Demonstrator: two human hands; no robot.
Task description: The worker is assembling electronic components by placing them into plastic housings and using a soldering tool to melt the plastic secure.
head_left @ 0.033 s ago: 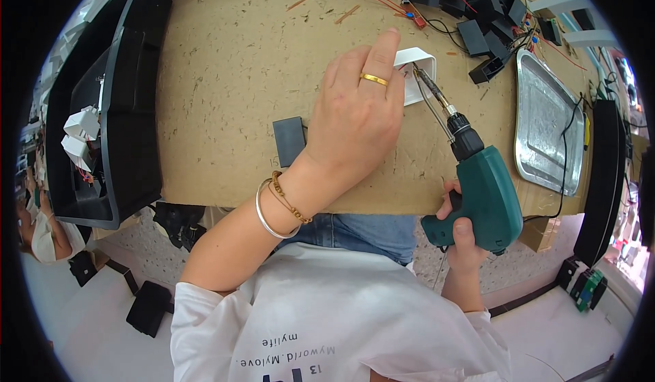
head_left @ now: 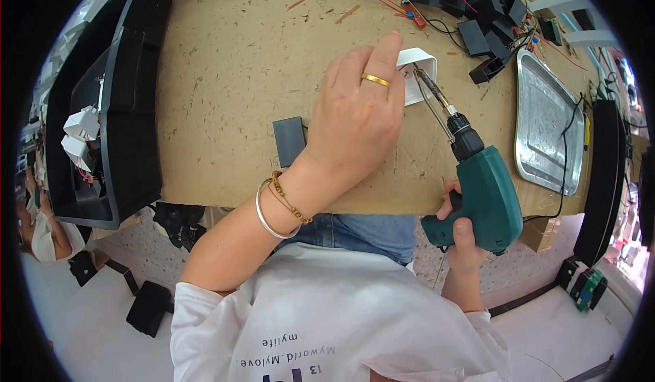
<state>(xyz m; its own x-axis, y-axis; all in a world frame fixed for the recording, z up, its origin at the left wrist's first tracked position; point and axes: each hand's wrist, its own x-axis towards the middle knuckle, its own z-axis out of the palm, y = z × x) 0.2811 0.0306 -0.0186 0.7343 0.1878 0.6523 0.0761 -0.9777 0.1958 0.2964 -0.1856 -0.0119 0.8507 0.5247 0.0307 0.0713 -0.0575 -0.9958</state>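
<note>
My right hand is wrapped round the handle of a dark green soldering gun with a thin feed tube beside its tip. Its tip reaches into a white open-sided plastic housing at the upper middle of the table. My left hand, with a gold ring, is closed at the housing's left side; its fingertips are partly hidden behind the hand and the housing. What the tip touches inside is too small to make out. A flat dark grey box lies left of my left wrist, partly behind it.
A deep black bin with white plastic parts stands at the left. Dark boxes, red wires and circuit boards are heaped at the far right. Below them sits a metal tray, a black cable crossing it. Another person shows at the left edge.
My left hand's fingers have shifted very slightly to the right. The soldering gun and the housing look unmoved.
</note>
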